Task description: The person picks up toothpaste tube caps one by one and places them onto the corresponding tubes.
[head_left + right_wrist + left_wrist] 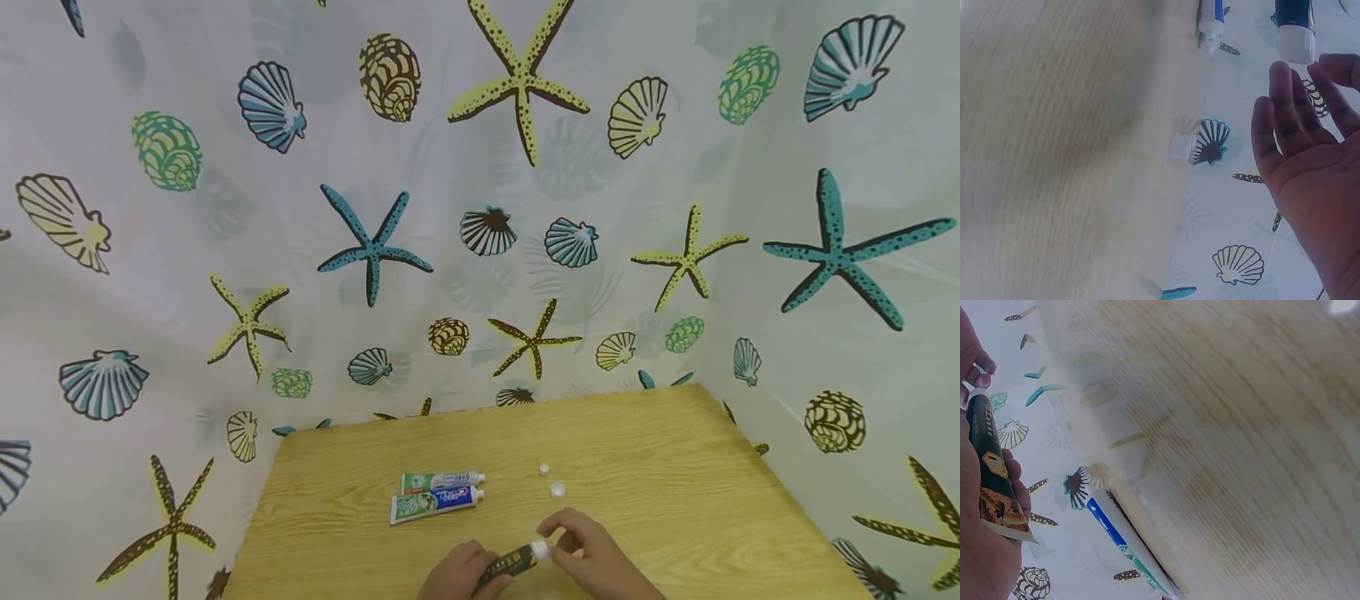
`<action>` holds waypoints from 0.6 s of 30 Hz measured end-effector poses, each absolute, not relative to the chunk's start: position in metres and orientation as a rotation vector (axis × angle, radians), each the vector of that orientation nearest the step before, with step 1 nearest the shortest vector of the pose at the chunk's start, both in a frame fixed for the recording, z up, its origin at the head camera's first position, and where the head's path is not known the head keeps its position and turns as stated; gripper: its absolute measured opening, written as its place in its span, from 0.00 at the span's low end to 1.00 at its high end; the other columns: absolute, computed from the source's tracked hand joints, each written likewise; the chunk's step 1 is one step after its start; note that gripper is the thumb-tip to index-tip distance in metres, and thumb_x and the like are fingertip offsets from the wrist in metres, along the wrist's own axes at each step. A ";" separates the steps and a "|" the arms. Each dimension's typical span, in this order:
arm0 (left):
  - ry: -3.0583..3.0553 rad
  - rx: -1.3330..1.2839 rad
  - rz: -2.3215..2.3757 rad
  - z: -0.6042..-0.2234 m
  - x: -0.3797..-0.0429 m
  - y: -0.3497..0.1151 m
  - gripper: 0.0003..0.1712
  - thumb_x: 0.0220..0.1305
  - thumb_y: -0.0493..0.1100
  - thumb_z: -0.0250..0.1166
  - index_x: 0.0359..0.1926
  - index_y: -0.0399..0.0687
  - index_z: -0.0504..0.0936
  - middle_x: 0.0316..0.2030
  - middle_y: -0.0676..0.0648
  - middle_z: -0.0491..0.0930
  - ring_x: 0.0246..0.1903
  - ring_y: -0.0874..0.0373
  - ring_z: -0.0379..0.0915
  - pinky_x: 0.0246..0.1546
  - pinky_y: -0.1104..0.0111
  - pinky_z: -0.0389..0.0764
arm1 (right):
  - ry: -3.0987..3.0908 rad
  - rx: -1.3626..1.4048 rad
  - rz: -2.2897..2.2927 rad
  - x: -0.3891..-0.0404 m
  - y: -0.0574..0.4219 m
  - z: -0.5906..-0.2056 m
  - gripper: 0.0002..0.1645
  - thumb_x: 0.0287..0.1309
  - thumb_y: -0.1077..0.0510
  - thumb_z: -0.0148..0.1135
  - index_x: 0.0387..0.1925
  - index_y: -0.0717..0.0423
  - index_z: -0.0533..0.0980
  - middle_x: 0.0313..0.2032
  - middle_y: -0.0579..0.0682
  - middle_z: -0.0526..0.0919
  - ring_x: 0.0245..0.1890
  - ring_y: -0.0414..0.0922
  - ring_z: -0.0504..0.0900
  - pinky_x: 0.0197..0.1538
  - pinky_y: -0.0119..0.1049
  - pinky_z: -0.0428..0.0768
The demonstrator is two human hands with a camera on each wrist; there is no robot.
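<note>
My left hand (461,571) grips a dark toothpaste tube (513,564), its white cap (539,550) pointing right. In the left wrist view the tube (994,462) lies across the palm, with a gold badge and a brown picture near its flat end. Close by the cap is my right hand (588,554), fingers loosely bent. From the right wrist, the fingertips of the right hand (1310,137) appear just past the end of the white cap (1297,45); whether they touch it is hard to tell.
Two more toothpaste tubes lie side by side at the left, a green and white one (438,481) behind a green and blue one (435,503), nozzles bare. Two loose white caps, a small one (544,469) and a larger one (557,490), sit on the wooden table (645,450). A patterned curtain (450,167) surrounds it.
</note>
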State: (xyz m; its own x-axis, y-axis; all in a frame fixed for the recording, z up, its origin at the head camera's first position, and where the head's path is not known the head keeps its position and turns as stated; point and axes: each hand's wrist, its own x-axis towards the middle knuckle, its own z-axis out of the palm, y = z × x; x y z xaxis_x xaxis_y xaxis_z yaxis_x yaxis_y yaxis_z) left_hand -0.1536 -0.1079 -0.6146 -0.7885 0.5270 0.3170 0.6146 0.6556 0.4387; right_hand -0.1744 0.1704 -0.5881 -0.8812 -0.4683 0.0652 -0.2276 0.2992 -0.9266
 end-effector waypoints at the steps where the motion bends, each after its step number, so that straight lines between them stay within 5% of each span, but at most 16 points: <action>1: -2.706 -0.940 -0.804 -0.614 -0.154 -0.108 0.22 0.79 0.61 0.61 0.43 0.49 0.88 0.31 0.65 0.69 0.29 0.77 0.58 0.29 0.82 0.69 | 2.339 -0.659 -1.625 -0.174 0.171 -0.588 0.13 0.74 0.61 0.61 0.57 0.54 0.79 0.56 0.59 0.81 0.41 0.37 0.80 0.43 0.31 0.81; 10: -2.707 -0.944 -0.805 -0.613 -0.152 -0.107 0.22 0.78 0.62 0.61 0.43 0.50 0.88 0.31 0.65 0.70 0.30 0.77 0.58 0.30 0.82 0.69 | 2.321 -0.803 -1.643 -0.175 0.171 -0.590 0.11 0.70 0.63 0.64 0.52 0.53 0.80 0.51 0.59 0.83 0.41 0.38 0.82 0.47 0.33 0.81; 18: -2.686 -0.984 -0.791 -0.616 -0.151 -0.105 0.22 0.80 0.62 0.59 0.45 0.51 0.88 0.31 0.66 0.69 0.30 0.78 0.58 0.30 0.84 0.67 | 2.275 -0.619 -1.580 -0.175 0.172 -0.588 0.08 0.74 0.57 0.62 0.50 0.53 0.82 0.50 0.53 0.85 0.41 0.40 0.81 0.41 0.32 0.80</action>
State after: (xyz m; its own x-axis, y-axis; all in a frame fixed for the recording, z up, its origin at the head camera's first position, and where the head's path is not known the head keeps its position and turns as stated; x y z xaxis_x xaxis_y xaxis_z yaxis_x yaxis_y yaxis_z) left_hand -0.1508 -0.1050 -0.6156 -0.7669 0.5495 0.3316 0.6415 0.6408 0.4217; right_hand -0.1754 0.1723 -0.5880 -0.8613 -0.5080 -0.0017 -0.1757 0.3010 -0.9373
